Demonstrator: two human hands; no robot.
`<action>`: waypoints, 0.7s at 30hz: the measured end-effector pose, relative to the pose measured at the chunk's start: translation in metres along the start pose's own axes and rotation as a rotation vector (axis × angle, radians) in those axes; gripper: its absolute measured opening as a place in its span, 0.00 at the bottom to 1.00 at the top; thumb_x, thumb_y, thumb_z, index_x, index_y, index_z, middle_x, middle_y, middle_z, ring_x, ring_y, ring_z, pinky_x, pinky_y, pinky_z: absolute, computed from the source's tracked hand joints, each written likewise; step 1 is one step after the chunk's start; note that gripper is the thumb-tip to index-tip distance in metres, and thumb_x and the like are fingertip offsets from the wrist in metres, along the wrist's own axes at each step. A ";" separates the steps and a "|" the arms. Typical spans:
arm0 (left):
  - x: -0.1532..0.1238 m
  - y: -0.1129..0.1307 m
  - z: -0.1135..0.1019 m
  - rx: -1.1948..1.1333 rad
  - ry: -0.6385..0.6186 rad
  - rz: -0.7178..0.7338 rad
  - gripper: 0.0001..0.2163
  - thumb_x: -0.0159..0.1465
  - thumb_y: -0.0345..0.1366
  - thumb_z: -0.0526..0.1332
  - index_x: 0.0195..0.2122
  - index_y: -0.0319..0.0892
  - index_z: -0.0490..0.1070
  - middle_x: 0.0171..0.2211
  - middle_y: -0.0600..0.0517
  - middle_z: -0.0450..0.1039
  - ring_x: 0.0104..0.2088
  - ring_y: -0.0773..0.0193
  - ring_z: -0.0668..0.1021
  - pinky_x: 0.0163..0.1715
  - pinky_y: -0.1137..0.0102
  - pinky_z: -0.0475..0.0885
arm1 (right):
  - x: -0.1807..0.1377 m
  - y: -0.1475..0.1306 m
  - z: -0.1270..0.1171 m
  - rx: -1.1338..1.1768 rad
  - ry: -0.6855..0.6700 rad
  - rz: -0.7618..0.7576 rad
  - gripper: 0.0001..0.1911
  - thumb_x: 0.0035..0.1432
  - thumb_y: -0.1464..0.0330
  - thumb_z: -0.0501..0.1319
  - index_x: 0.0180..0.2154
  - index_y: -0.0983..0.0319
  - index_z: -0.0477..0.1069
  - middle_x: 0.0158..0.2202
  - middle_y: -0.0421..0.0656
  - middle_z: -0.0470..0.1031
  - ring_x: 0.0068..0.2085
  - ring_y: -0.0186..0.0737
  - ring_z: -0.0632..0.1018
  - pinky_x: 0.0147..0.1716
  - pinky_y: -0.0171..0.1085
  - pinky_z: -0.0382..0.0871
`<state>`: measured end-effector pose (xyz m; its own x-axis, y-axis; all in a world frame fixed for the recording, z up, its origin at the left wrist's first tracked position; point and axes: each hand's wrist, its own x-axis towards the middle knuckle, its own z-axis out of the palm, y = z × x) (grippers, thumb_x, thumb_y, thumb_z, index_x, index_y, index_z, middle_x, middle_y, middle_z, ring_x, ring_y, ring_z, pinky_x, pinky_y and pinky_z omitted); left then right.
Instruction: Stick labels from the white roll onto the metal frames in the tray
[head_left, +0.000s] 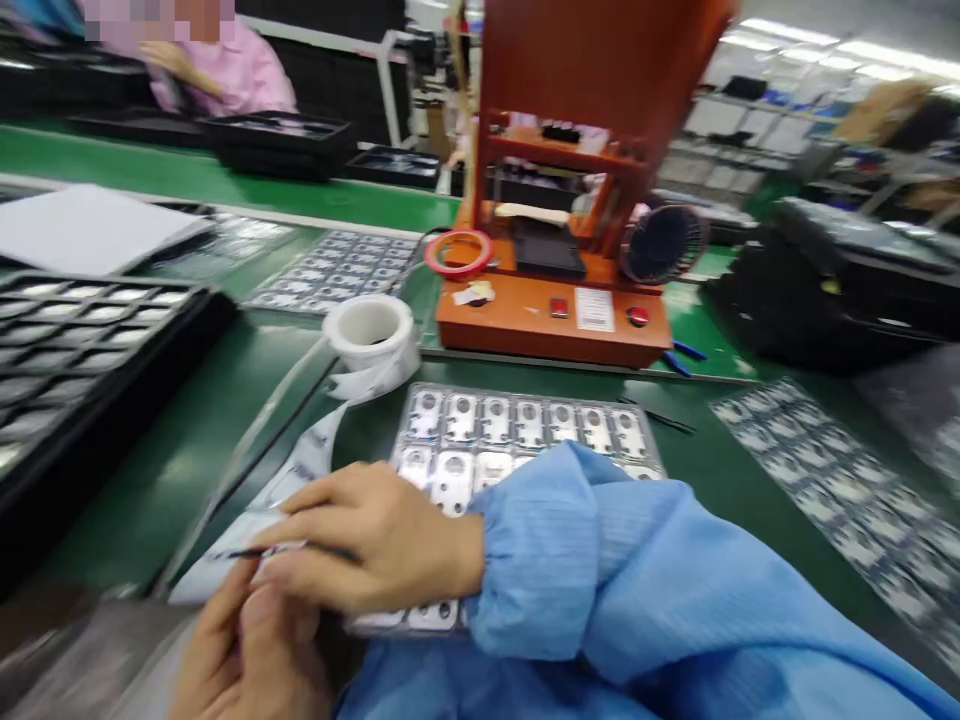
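Observation:
My right hand (375,540), in a blue sleeve, reaches left across the front of a clear tray (409,425) of silvery metal plates. Its fingers are closed round thin dark tweezers (322,549), whose tip points left. Just below, my left hand (255,650) is closed, thumb and fingertips pinched together against the right fingertips; what they pinch is hidden. Beside both hands, a strip of printed white tape (307,460) runs down from a white roll (371,335). The hands are slightly blurred.
An orange-brown machine (555,320) stands behind the tray, with a red tape roll (459,254) on it. A black compartment tray (187,350) is at left. Further plate trays (840,490) lie right and back. Loose tweezers (660,415) lie behind the tray. A person in pink (255,75) sits across.

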<state>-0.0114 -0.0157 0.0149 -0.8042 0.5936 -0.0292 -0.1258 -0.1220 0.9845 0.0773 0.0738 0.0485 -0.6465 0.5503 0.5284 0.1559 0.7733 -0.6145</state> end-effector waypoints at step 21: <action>0.010 0.008 -0.007 -0.454 -0.161 -0.374 0.14 0.55 0.43 0.69 0.29 0.38 0.69 0.20 0.59 0.58 0.18 0.76 0.60 0.18 0.80 0.59 | -0.007 0.010 -0.007 0.421 -0.231 0.485 0.08 0.58 0.66 0.58 0.28 0.61 0.68 0.27 0.37 0.69 0.29 0.34 0.70 0.30 0.34 0.62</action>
<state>-0.0243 -0.0160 0.0212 -0.5643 0.7702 -0.2972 -0.6463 -0.1882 0.7395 0.0888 0.0797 0.0426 -0.7269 0.6863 0.0261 0.1943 0.2419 -0.9506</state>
